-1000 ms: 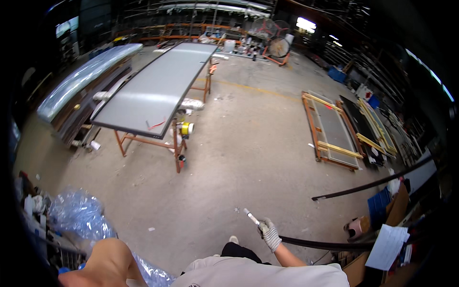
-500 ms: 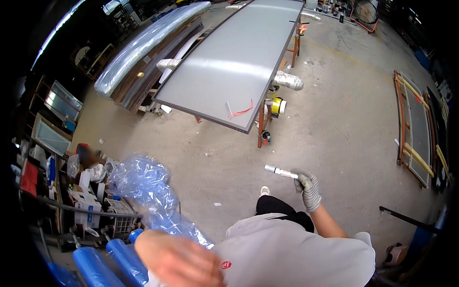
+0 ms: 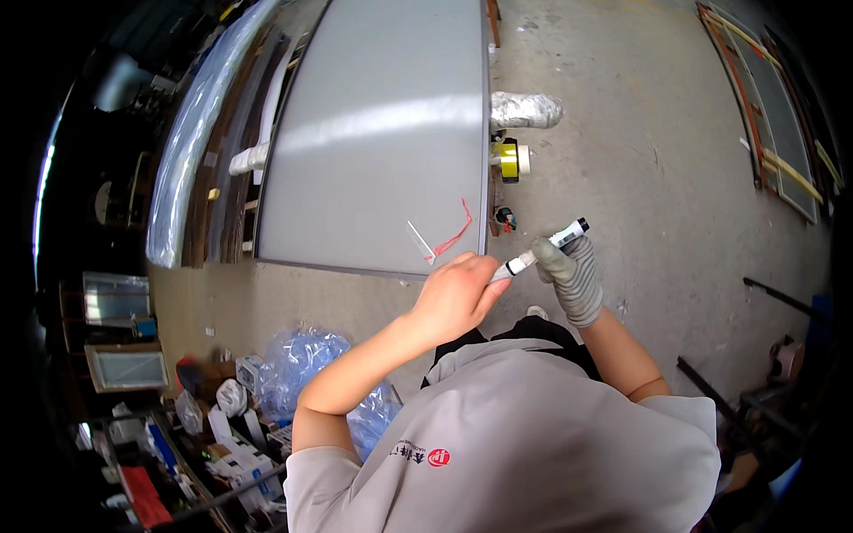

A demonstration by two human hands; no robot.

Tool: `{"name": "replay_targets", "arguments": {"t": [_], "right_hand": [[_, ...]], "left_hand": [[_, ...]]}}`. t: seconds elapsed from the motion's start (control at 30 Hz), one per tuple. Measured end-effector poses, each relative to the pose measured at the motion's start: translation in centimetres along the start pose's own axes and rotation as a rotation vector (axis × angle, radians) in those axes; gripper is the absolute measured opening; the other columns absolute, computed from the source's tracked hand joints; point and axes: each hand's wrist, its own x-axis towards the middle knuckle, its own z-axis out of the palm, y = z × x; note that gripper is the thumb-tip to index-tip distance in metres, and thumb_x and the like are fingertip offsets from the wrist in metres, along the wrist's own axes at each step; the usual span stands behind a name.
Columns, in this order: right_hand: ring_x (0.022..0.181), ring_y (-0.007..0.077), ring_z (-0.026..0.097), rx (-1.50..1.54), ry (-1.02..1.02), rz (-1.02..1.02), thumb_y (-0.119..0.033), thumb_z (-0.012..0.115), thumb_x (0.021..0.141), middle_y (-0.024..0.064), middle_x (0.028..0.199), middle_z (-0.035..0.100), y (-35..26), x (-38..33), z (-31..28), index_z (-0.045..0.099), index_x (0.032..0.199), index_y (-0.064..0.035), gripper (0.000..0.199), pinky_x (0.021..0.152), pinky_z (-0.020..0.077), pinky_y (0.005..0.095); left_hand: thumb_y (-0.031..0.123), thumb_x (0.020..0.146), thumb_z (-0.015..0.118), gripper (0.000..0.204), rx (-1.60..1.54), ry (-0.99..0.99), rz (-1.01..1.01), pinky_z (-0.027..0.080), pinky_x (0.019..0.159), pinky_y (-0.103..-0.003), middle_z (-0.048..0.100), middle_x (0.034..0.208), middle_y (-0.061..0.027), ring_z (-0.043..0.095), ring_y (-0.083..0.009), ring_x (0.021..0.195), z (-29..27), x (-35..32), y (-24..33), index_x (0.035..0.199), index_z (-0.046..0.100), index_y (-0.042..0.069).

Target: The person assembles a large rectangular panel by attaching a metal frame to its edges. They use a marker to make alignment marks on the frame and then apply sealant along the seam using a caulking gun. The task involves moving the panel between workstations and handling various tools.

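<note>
A white marker pen [image 3: 569, 234] with a black tip end slants up to the right between my hands. My bare left hand [image 3: 456, 298] is closed round its lower, grey end, just below a black ring. My right hand [image 3: 576, 282], in a grey striped knit glove, grips the white barrel nearer the upper end. Beyond my left hand lies a large grey panel [image 3: 355, 186] with a dark edge. On its near corner rest a clear strip [image 3: 419, 241] and a crumpled red ribbon [image 3: 459, 231].
Film-wrapped supports [image 3: 526, 110] jut out from under the panel, beside a yellow-and-black roll-shaped thing [image 3: 509, 161]. Wrapped long boards [image 3: 188, 142] stand at the left. Blue plastic film [image 3: 306, 366] lies on the floor near cluttered boxes [image 3: 244, 466]. Framed panels [image 3: 755, 98] lie at right.
My left hand has come up from the lower left and taken hold of the marker pen's grey end. My right hand has risen with the pen. The view has moved nearer the panel.
</note>
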Motion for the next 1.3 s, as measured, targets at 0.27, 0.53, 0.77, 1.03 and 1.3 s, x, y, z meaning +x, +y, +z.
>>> {"name": "replay_targets", "arguments": {"t": [0.27, 0.53, 0.77, 1.03, 1.3], "right_hand": [[0.043, 0.0021, 0.034, 0.179, 0.614, -0.017, -0.030, 0.057, 0.088, -0.0056, 0.048, 0.044, 5.3, -0.2, 4.9, 0.057, 0.061, -0.0085, 0.034, 0.041, 0.0234, 0.0201], [0.037, 0.0041, 0.028, 0.450, 1.196, -0.374, -0.028, 0.057, 0.086, -0.0043, 0.046, 0.040, 11.7, -3.4, 14.9, 0.056, 0.062, -0.0049, 0.033, 0.038, 0.0236, 0.0219], [0.050, 0.0064, 0.049, 0.628, 1.435, -0.785, -0.027, 0.056, 0.089, 0.0020, 0.063, 0.057, 17.5, -15.3, 11.4, 0.060, 0.084, -0.0026, 0.025, 0.040, 0.0359, 0.0188], [0.049, 0.0047, 0.039, 0.714, 1.328, -0.500, -0.008, 0.059, 0.083, -0.0029, 0.057, 0.044, 23.8, -8.0, 13.4, 0.053, 0.076, -0.0071, 0.008, 0.047, 0.0336, 0.0195], [0.049, 0.0087, 0.047, 0.650, 1.357, -0.600, -0.004, 0.057, 0.084, 0.0033, 0.062, 0.053, 26.5, -3.6, 12.2, 0.056, 0.092, -0.0032, 0.008, 0.048, 0.0437, 0.0219]], "left_hand": [[0.035, 0.097, 0.042, 0.033, -1.380, -1.103, -0.442, 0.043, 0.069, -0.031, 0.042, 0.065, -0.0001, 0.045, -0.0135, 0.064, 0.0, 5.0, -9.2, 0.081, 0.049, 0.006], [0.037, 0.097, 0.034, 0.037, -1.296, -1.937, -0.654, 0.047, 0.065, -0.032, 0.037, 0.059, 0.0028, 0.042, -0.0128, 0.059, -0.6, 5.6, -13.8, 0.078, 0.046, 0.008], [0.037, 0.096, 0.038, 0.036, -1.231, -1.381, -0.434, 0.046, 0.072, -0.033, 0.044, 0.065, 0.0008, 0.045, -0.0134, 0.067, 0.0, 8.8, -13.2, 0.079, 0.049, 0.008], [0.032, 0.094, 0.045, 0.037, 0.114, -0.351, 0.642, 0.040, 0.057, -0.043, 0.056, 0.068, -0.0192, 0.052, -0.0343, 0.061, 9.8, 18.9, -19.7, 0.078, 0.048, -0.001], [0.041, 0.094, 0.039, 0.042, 0.152, -0.116, 0.400, 0.041, 0.056, -0.038, 0.056, 0.059, -0.0065, 0.054, -0.0261, 0.058, 12.8, 17.9, -19.2, 0.070, 0.052, 0.008]]}}
